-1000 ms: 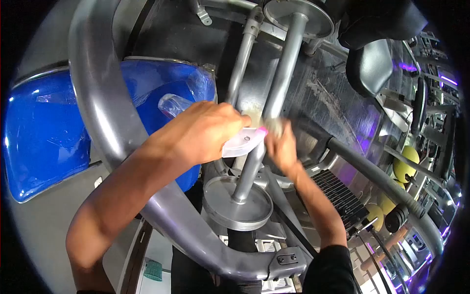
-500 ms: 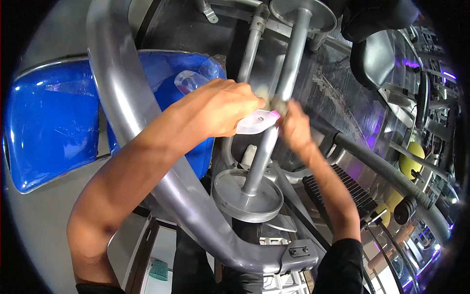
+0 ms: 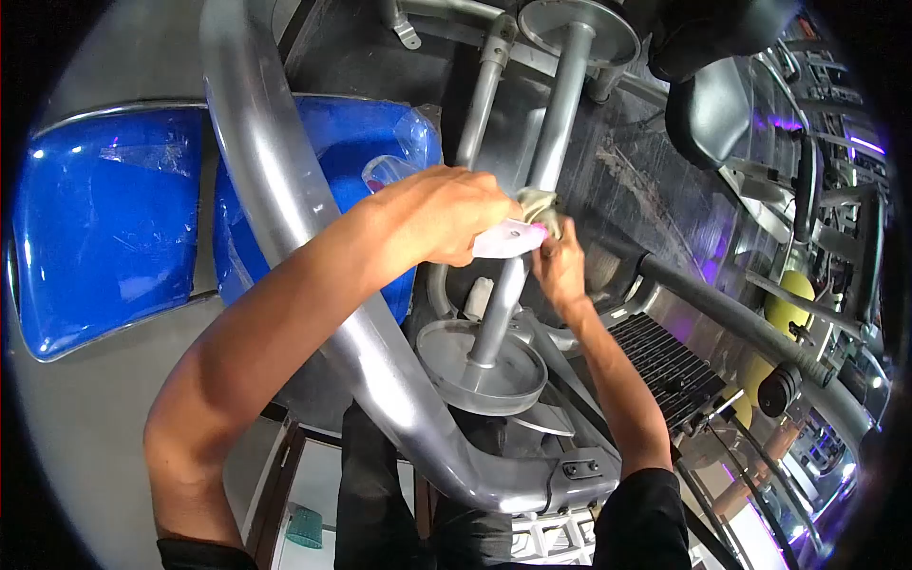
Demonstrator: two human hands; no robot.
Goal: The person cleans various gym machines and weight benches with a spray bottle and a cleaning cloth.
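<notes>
My left hand is closed around a spray bottle. Its white spray head with a pink nozzle points right, toward the bar, and part of its clear body shows behind my wrist. My right hand grips a pale cloth, which is pressed against a silver metal bar. The bar runs between two round metal discs, a lower one and an upper one. How far the cloth goes round the bar is hidden.
A thick curved grey tube crosses under my left forearm. Blue plastic-covered pads lie to the left. On the right are a black padded seat, a weight stack and yellow balls. A green basket sits below.
The right hand and cloth have shifted slightly on the bar, and the cloth shows more plainly now. My left hand still holds the spray bottle close by. The view has shifted a little.
</notes>
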